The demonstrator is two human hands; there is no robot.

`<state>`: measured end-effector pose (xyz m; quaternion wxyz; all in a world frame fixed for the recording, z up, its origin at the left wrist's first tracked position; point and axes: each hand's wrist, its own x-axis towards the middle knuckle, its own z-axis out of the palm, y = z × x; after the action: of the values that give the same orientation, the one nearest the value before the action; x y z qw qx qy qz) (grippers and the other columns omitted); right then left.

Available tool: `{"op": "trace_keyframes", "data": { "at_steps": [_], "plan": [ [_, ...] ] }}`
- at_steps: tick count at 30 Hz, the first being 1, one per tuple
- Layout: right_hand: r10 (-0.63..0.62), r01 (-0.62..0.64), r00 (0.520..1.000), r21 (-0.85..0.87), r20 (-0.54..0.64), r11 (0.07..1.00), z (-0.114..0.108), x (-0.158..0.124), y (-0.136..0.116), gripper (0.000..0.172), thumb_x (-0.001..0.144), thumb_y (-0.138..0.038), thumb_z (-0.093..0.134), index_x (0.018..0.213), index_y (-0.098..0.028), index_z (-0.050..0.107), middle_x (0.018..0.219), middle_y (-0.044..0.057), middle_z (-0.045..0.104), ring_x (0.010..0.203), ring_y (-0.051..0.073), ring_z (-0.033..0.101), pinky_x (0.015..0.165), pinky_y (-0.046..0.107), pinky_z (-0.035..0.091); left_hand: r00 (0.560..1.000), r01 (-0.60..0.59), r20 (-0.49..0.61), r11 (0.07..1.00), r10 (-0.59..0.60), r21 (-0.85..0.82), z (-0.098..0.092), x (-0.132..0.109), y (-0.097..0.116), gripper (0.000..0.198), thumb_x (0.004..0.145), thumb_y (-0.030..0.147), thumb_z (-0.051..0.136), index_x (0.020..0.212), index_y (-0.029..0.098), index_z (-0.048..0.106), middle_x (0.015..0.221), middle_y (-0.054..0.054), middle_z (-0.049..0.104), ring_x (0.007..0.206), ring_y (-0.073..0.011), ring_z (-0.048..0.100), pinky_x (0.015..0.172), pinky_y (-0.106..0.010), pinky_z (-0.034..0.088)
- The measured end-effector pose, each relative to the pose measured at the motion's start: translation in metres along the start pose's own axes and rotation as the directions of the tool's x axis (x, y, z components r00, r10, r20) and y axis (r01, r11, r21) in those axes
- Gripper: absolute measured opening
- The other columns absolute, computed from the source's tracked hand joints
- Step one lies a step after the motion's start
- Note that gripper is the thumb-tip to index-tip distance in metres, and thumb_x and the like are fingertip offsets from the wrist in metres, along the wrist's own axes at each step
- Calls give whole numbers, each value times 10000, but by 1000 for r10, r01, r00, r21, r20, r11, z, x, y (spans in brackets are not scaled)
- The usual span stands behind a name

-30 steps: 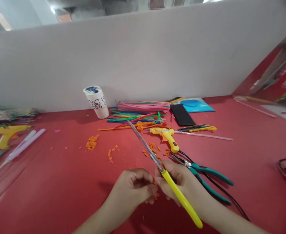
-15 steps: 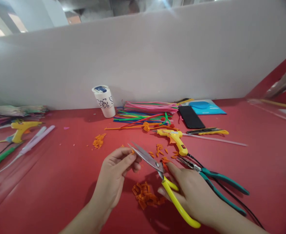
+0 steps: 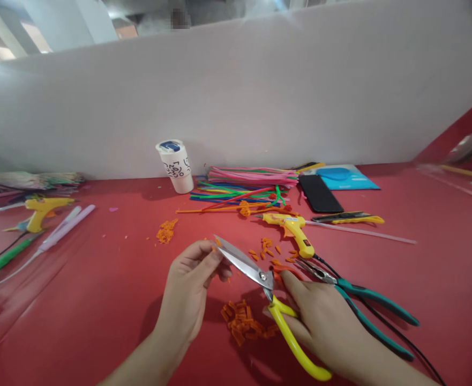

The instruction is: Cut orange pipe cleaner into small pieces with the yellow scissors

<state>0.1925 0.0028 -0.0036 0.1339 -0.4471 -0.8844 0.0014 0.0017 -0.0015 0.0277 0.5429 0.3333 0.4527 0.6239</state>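
Observation:
My right hand [image 3: 320, 313] grips a pair of scissors [image 3: 246, 268] with yellow and orange handles, its blades together and pointing up-left. Pinched between thumb and fingers of my left hand [image 3: 191, 281] is a small orange pipe cleaner piece [image 3: 218, 243], mostly hidden, right at the blade tips. Below the blades lies a pile of short orange pipe cleaner pieces [image 3: 241, 321]. Trimmed orange pieces [image 3: 267, 247] with pointed ends are scattered behind the scissors. A heap of fine orange fuzz [image 3: 166, 231] sits farther left.
Right of my hands are a yellow glue gun [image 3: 296, 230], green-handled pliers [image 3: 356, 292] and a yellow cutter [image 3: 356, 217]. Behind stand a white tumbler [image 3: 177, 169], pipe cleaner bundles [image 3: 252, 177] and a black phone [image 3: 320, 194]. Another glue gun [image 3: 40, 212] lies far left.
The scissor blades have closed at the orange piece, and a small orange bit shows below my left fingertips. The whole view has shifted slightly.

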Motion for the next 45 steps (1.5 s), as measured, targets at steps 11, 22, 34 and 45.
{"op": "trace_keyframes", "data": {
  "at_steps": [11,22,34,45],
  "plan": [
    [21,-22,998,28,56,999,5,-1,-1,157,772,-341,438,782,-185,423,520,12,589,453,191,564,420,249,222,1000,-2,-8,1000,2,-23,2,1,-2,77,703,192,599,637,153,595,592,22,571,500,-65,501,505,-182,407],
    [27,-27,998,-2,57,1000,3,-1,-2,190,777,-361,439,803,-173,447,510,14,590,448,194,566,412,247,228,1000,-7,16,998,8,-57,1,0,-3,64,727,166,580,676,159,618,600,24,587,508,-57,510,506,-165,408],
    [120,-136,981,98,151,986,3,0,-3,236,787,-426,428,696,-209,416,484,3,553,414,171,511,399,246,185,1000,-14,-3,998,14,-56,0,1,-3,24,703,151,599,680,146,599,594,11,613,498,-60,524,499,-165,415],
    [200,-411,910,729,363,548,-14,10,-12,270,793,-446,361,667,-211,396,510,-42,463,432,97,412,431,218,318,937,214,254,968,-241,128,4,-6,-12,53,702,184,595,672,143,580,587,-11,627,474,-76,535,502,-189,412]
  ]
}}
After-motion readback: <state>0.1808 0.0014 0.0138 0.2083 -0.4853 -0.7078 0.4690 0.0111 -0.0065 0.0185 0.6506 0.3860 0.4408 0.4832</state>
